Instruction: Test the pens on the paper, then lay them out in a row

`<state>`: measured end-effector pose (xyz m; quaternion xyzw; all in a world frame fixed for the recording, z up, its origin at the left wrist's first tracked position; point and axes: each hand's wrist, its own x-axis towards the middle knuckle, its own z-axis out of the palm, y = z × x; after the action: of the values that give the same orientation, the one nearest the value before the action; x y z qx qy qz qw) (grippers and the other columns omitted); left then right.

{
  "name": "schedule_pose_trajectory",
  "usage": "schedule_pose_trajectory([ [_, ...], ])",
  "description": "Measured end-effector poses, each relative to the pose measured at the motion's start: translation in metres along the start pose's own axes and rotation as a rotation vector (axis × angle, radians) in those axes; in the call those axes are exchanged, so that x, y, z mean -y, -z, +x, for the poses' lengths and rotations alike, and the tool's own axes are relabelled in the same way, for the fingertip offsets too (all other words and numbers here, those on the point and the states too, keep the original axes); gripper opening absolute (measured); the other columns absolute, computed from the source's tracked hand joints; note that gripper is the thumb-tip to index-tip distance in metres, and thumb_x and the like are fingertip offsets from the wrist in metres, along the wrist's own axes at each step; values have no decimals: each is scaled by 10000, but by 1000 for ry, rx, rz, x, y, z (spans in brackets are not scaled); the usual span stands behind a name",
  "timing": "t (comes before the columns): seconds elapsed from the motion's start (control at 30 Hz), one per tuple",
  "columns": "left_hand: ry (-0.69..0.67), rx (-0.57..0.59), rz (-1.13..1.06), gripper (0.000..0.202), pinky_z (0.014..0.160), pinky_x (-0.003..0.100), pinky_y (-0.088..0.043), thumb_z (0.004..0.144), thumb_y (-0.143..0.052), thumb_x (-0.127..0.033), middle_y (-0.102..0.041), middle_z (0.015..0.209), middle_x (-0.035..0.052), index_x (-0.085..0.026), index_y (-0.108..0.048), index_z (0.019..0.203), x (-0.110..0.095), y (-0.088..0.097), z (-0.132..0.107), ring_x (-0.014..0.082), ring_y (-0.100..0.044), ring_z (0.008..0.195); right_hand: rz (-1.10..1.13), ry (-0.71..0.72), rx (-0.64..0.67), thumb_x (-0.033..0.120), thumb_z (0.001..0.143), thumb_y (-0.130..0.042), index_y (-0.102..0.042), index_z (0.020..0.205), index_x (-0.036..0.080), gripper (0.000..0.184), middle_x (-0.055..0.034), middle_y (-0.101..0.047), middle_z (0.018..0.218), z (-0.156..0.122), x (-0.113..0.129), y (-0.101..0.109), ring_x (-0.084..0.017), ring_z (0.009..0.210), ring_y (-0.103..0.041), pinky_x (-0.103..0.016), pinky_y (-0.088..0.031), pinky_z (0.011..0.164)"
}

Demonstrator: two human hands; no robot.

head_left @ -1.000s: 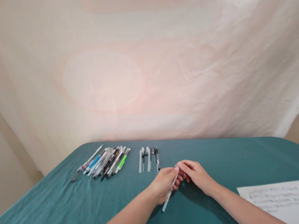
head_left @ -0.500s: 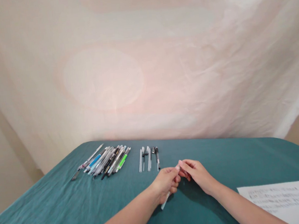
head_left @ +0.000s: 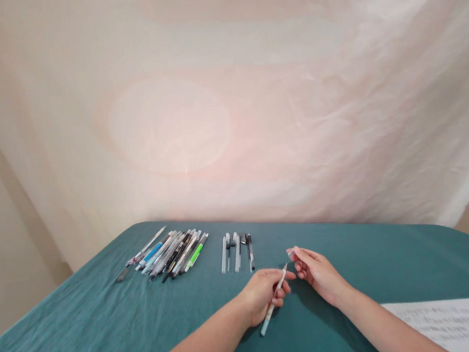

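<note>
— Item in hand?
— One white pen (head_left: 272, 306), slanted low over the counter (head_left: 109, 337), my left grip (head_left: 262, 297) closed round its barrel.
— Other side?
— My right grip (head_left: 319, 273) pinches a small pale cap (head_left: 291, 254), just off the pen's tip. Loose pens (head_left: 171, 254) lie beyond.

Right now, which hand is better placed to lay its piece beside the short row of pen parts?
Left, probably: the left hand, gripping the pen, sits just in front of the row of pen parts; the right hand, pinching what looks like a small cap, is farther to the side.
</note>
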<state>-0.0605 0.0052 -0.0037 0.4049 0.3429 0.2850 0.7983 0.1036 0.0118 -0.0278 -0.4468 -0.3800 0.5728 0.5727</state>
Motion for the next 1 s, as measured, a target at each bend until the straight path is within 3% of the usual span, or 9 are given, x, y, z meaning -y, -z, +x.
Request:
schedule_pose_trajectory([
  [0.1,-36,-58,-72,233,391,167,-147,725,-520,-238,-470,586,2,-83,-596,882,1,0,0,31,-339,435,-67,-54,-45,358,712,-614,-626,842,168,231,-21,-578,755,13,1,3,-66,527,-493,-178,-432,468],
  [0.23,-93,-102,-131,214,398,161,-168,757,-490,-227,-471,587,-1,-83,-571,894,2,0,-1,28,-347,434,-347,8,-4,322,740,-566,-602,843,152,202,-49,-624,775,38,2,-9,-68,501,-506,-188,-441,458],
  [0.47,-141,-89,-170,166,408,158,-160,771,-494,-243,-482,579,-15,-128,-500,891,7,1,3,28,-354,428,-545,101,28,194,640,-632,-534,748,160,149,22,-590,542,94,-4,-39,-73,403,-486,-175,-387,372],
  [0.57,-150,-97,-177,152,409,160,-158,766,-501,-254,-491,578,-17,-142,-476,866,9,3,5,30,-358,428,-615,107,55,186,612,-644,-555,696,151,127,19,-591,533,112,-7,-48,-71,408,-494,-162,-367,357],
  [0.87,-189,-134,-199,159,409,169,-173,754,-504,-262,-484,569,-27,-148,-464,857,8,1,4,33,-353,424,-707,127,47,186,606,-639,-593,648,148,73,22,-566,494,136,-16,-57,-64,406,-467,-155,-328,352],
  [1.0,-190,-128,-197,164,411,170,-173,755,-503,-266,-483,568,-27,-146,-464,860,8,1,4,34,-354,424,-701,125,82,167,650,-599,-589,741,149,93,18,-583,549,131,-13,-54,-62,421,-486,-157,-346,374],
])
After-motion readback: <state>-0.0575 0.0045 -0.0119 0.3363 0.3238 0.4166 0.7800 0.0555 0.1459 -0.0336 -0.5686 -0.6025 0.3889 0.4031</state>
